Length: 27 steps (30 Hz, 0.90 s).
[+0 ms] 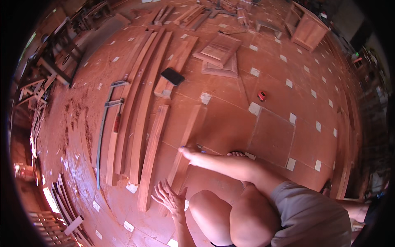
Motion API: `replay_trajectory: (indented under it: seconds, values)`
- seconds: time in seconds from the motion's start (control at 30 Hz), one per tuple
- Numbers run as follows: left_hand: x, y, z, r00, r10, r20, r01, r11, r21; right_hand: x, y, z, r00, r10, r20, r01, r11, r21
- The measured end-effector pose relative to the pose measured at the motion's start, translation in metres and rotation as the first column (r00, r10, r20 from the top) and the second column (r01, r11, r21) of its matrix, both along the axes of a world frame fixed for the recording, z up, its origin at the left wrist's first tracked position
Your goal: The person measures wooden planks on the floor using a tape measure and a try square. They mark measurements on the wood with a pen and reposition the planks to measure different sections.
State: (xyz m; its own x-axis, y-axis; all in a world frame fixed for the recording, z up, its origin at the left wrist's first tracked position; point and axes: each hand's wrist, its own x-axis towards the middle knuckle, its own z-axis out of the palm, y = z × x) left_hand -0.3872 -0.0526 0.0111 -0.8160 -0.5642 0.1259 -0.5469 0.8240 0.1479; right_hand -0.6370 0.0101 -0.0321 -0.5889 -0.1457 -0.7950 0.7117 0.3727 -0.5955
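My left hand [169, 198] is open, its fingers spread, between the near ends of two wooden pieces. On its left lies a reddish squared timber [153, 160]. To its right is a paler, flatter board [188, 136], and my right hand [191, 155] is over that board's middle. The right hand looks closed, its fingers curled and partly hidden. A small blue spot shows beside it, too small to name. Several long timbers [142, 111] lie side by side farther left, with a bar clamp [108, 123] with a red handle along them.
A black phone-like slab [172, 76] lies on a short thick timber [181, 57]. Farther right are stacked panels [218, 49] and a red tape measure [261, 96]. A wooden cabinet [307, 29] stands far right. My bent knees [255, 210] are close to the boards.
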Motion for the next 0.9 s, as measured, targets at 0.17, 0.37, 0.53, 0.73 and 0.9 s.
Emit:
replay_trajectory:
  seconds: [0.17, 0.37, 0.53, 0.73, 0.9]
  values:
    - [0.001, -0.03, -0.056, 0.944, 0.096, 0.316, -0.071, 0.993, -0.09, 0.026, -0.02, -0.007, 0.989, 0.054, 0.134, -0.026, 0.979, -0.201]
    - [0.008, -0.125, -0.083, 0.993, 0.076, 0.094, -0.041, 0.942, -0.332, -0.114, 0.069, 0.01, 0.639, 0.268, -0.721, -0.002, 0.938, 0.348]
    - [-0.012, -0.137, -0.084, 0.997, -0.041, 0.066, 0.07, 0.854, -0.516, -0.285, 0.258, -0.036, 0.518, 0.429, -0.74, 0.457, 0.593, 0.663]
    - [-0.026, -0.114, -0.097, 0.972, 0.097, 0.215, -0.04, 0.966, -0.255, -0.337, 0.428, -0.083, 0.563, 0.571, -0.598, 0.314, 0.521, 0.794]
    - [-0.049, -0.079, -0.039, 0.99, 0.129, -0.064, -0.12, 0.985, 0.127, -0.324, 0.382, -0.086, 0.695, 0.459, -0.553, 0.278, 0.538, 0.796]
